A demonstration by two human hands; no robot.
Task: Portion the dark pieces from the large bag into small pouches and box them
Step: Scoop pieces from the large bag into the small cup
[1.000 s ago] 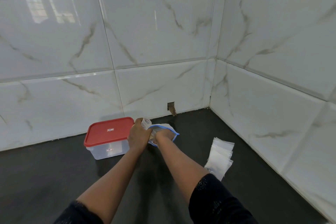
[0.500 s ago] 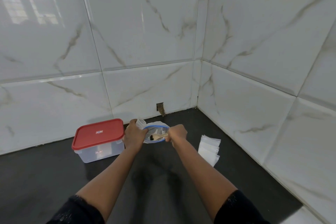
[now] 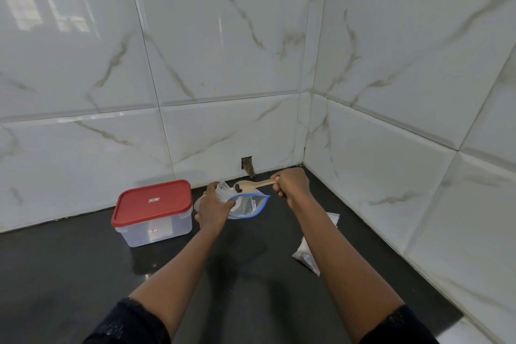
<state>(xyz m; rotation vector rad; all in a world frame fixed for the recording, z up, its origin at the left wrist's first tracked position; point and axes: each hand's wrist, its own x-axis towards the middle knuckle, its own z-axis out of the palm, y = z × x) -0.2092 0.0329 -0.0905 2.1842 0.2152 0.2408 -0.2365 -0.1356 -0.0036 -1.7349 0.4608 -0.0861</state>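
Left hand (image 3: 213, 208) grips the blue-rimmed bag (image 3: 248, 205) (mouth open); right hand (image 3: 291, 184) grips a spoon (image 3: 252, 185) bearing dark pieces (image 3: 239, 189).

The box (image 3: 156, 227) stands at the left of the desk (image 3: 237, 274), near the back wall (image 3: 212, 64), its lid (image 3: 152, 202) on it. Just right of it my left hand (image 3: 213, 207) holds the large bag (image 3: 248, 205) and, behind that, a small pouch (image 3: 223, 190). My right hand (image 3: 291, 183), further right, holds the spoon (image 3: 251, 184), its bowl above the bag's mouth with dark pieces (image 3: 238, 189) on it (count unclear). Spare pouches (image 3: 307, 257) lie on the desk to the right, nearer me, partly hidden by my forearm
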